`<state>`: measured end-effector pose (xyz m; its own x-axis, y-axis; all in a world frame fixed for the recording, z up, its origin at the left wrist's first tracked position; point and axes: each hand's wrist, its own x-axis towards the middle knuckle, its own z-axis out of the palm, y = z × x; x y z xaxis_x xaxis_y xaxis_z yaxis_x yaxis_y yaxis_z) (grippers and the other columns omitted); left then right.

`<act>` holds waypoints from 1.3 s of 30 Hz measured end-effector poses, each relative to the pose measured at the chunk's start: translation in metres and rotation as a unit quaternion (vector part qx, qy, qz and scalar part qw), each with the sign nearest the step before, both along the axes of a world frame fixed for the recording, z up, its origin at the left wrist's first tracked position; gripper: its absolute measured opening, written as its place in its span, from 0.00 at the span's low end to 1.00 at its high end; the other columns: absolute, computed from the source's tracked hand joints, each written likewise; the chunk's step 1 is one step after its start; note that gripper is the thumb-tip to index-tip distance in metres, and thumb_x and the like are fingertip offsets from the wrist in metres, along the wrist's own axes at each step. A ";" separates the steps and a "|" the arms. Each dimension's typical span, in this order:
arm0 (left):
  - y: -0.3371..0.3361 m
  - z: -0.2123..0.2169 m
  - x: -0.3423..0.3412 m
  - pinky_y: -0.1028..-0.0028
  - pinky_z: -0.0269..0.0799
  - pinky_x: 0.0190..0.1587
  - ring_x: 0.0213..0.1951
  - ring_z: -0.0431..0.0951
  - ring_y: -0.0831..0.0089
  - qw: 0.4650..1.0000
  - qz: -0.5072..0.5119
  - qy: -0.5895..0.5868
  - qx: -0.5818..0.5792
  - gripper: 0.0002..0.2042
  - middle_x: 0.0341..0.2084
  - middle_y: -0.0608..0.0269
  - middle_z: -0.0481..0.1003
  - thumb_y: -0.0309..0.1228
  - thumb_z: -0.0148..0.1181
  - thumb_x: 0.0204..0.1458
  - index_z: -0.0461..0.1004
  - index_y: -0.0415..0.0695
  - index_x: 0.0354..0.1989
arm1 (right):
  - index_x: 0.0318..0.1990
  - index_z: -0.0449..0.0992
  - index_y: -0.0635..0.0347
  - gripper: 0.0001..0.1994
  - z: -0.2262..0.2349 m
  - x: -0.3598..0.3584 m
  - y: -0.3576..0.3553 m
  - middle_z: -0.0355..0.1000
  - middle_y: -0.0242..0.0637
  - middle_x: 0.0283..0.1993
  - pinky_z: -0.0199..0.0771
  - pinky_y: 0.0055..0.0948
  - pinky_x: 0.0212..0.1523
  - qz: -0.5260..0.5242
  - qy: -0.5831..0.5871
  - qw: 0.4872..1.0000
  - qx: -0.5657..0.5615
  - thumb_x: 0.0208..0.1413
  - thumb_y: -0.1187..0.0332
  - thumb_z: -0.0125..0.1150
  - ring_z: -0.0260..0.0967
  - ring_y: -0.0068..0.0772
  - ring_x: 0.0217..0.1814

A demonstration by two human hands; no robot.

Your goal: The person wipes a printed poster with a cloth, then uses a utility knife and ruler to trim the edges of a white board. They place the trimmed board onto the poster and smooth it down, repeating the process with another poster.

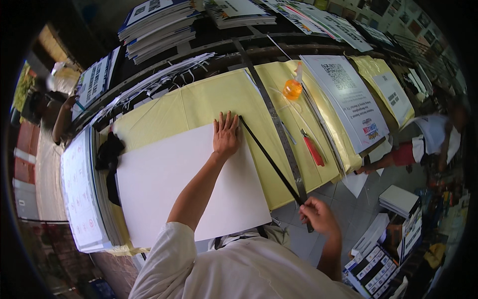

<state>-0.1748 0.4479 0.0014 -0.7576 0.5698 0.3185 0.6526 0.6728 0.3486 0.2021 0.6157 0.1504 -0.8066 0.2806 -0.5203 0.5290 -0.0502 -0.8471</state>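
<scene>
A large blank white board [184, 182] lies in front of me on the yellow covered table [204, 97]. My left hand [226, 137] rests flat on its far right corner, fingers spread. My right hand [319, 215] is closed on the near end of a thin black strip [269, 157]. This strip slants from there to a far tip just right of my left fingertips. A long dark metal bar [273, 112] crosses the table right of the strip, its near end beside my right hand. A red utility knife [312, 148] lies right of the bar.
An orange spray bottle [293, 88] stands beyond the knife. Printed boards [346, 99] lie at the right, with another stack [79, 189] at the left, next to black cloth [110, 152]. White offcuts [154, 82] line the far edge. One person [423, 142] is at the right, another [55, 112] far left.
</scene>
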 end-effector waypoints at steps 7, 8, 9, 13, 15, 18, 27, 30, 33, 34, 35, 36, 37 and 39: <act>0.000 0.004 0.003 0.44 0.40 0.77 0.77 0.47 0.43 1.000 0.001 -0.004 -0.004 0.26 0.75 0.50 0.56 0.35 0.47 0.66 0.62 0.44 0.73 | 0.42 0.73 0.66 0.10 -0.057 0.016 -0.028 0.77 0.38 0.34 0.79 0.28 0.32 -0.021 -0.048 0.999 0.009 0.69 0.66 0.59 0.77 0.25 0.33; 0.000 0.005 0.003 0.44 0.40 0.77 0.77 0.47 0.43 1.000 0.002 -0.001 -0.010 0.26 0.75 0.50 0.56 0.35 0.47 0.66 0.62 0.44 0.73 | 0.42 0.73 0.66 0.10 -0.064 0.017 -0.032 0.77 0.38 0.34 0.79 0.28 0.32 -0.024 -0.049 0.999 0.006 0.69 0.66 0.59 0.77 0.25 0.32; 0.000 0.005 0.003 0.44 0.40 0.77 0.77 0.47 0.43 1.000 0.003 0.002 -0.014 0.26 0.75 0.50 0.56 0.35 0.47 0.66 0.62 0.45 0.73 | 0.42 0.73 0.67 0.10 -0.071 0.018 -0.036 0.77 0.38 0.34 0.78 0.28 0.32 -0.020 -0.050 0.999 0.008 0.69 0.66 0.59 0.77 0.25 0.32; 0.000 0.006 0.002 0.44 0.40 0.77 0.77 0.47 0.42 1.000 0.004 0.005 -0.023 0.26 0.75 0.50 0.56 0.35 0.47 0.66 0.62 0.45 0.73 | 0.43 0.73 0.67 0.11 -0.099 0.024 -0.047 0.78 0.39 0.33 0.78 0.27 0.31 -0.036 -0.043 0.998 0.004 0.69 0.66 0.60 0.77 0.25 0.31; 0.001 0.005 0.002 0.44 0.40 0.77 0.77 0.47 0.43 1.000 0.003 0.004 -0.022 0.26 0.75 0.50 0.56 0.35 0.47 0.66 0.62 0.45 0.73 | 0.43 0.74 0.67 0.11 -0.109 0.024 -0.052 0.78 0.38 0.32 0.77 0.28 0.31 -0.044 -0.041 0.998 0.008 0.68 0.65 0.61 0.77 0.25 0.31; 0.001 0.005 0.003 0.44 0.40 0.77 0.77 0.47 0.43 1.000 0.009 0.002 -0.022 0.26 0.75 0.50 0.56 0.36 0.48 0.66 0.63 0.45 0.73 | 0.44 0.75 0.67 0.13 -0.107 0.022 -0.057 0.78 0.39 0.31 0.77 0.29 0.32 -0.032 -0.047 0.998 0.038 0.67 0.63 0.63 0.78 0.28 0.31; 0.000 0.005 0.002 0.47 0.41 0.78 0.77 0.49 0.45 1.000 0.013 -0.005 0.002 0.27 0.74 0.49 0.59 0.37 0.51 0.64 0.65 0.45 0.72 | 0.52 0.76 0.64 0.19 -0.050 -0.065 0.029 0.77 0.46 0.40 0.76 0.44 0.46 -0.100 0.029 0.844 0.527 0.62 0.58 0.67 0.77 0.50 0.45; 0.000 0.006 0.001 0.47 0.41 0.78 0.77 0.49 0.45 1.000 0.017 -0.010 0.009 0.26 0.73 0.48 0.59 0.38 0.52 0.65 0.66 0.45 0.71 | 0.51 0.78 0.61 0.17 -0.079 -0.126 0.074 0.75 0.44 0.48 0.74 0.44 0.54 -0.062 0.056 0.690 0.719 0.62 0.59 0.66 0.73 0.50 0.53; -0.001 0.010 0.002 0.48 0.41 0.78 0.77 0.49 0.46 1.000 0.017 -0.022 -0.002 0.26 0.74 0.47 0.59 0.39 0.51 0.65 0.67 0.45 0.71 | 0.53 0.77 0.59 0.16 -0.110 -0.157 0.092 0.74 0.43 0.47 0.74 0.44 0.54 -0.031 -0.026 0.692 0.721 0.63 0.60 0.64 0.72 0.51 0.55; -0.001 0.011 0.002 0.49 0.41 0.78 0.77 0.49 0.46 1.000 0.015 -0.011 0.006 0.26 0.74 0.47 0.59 0.39 0.51 0.65 0.67 0.45 0.70 | 0.54 0.77 0.59 0.16 -0.115 -0.160 0.095 0.74 0.43 0.47 0.75 0.44 0.53 -0.028 -0.040 0.693 0.720 0.64 0.61 0.63 0.73 0.51 0.55; -0.001 0.012 0.002 0.49 0.41 0.78 0.77 0.49 0.46 1.000 0.015 -0.013 0.007 0.26 0.74 0.47 0.59 0.39 0.51 0.65 0.67 0.45 0.70 | 0.55 0.77 0.59 0.16 -0.117 -0.163 0.098 0.75 0.43 0.46 0.75 0.44 0.52 -0.014 -0.085 0.699 0.710 0.64 0.61 0.62 0.73 0.51 0.54; -0.001 0.012 0.003 0.49 0.41 0.78 0.77 0.49 0.46 1.000 0.019 -0.024 0.004 0.26 0.74 0.47 0.59 0.39 0.51 0.65 0.67 0.45 0.70 | 0.56 0.77 0.60 0.16 -0.116 -0.162 0.099 0.75 0.44 0.47 0.75 0.44 0.52 -0.051 -0.065 0.696 0.713 0.65 0.62 0.61 0.74 0.51 0.54; -0.001 0.013 0.004 0.49 0.40 0.78 0.77 0.49 0.46 0.999 0.020 -0.027 0.007 0.26 0.73 0.47 0.59 0.39 0.51 0.65 0.67 0.45 0.70 | 0.56 0.77 0.61 0.16 -0.112 -0.162 0.098 0.76 0.45 0.48 0.76 0.45 0.51 -0.077 -0.077 0.700 0.706 0.66 0.62 0.60 0.74 0.51 0.54; -0.001 0.013 0.005 0.48 0.43 0.78 0.77 0.51 0.46 1.000 0.022 -0.009 0.015 0.25 0.73 0.47 0.60 0.37 0.54 0.65 0.67 0.45 0.70 | 0.57 0.77 0.62 0.16 -0.101 -0.164 0.092 0.77 0.48 0.49 0.76 0.47 0.51 -0.159 0.000 0.753 0.639 0.68 0.63 0.58 0.76 0.51 0.53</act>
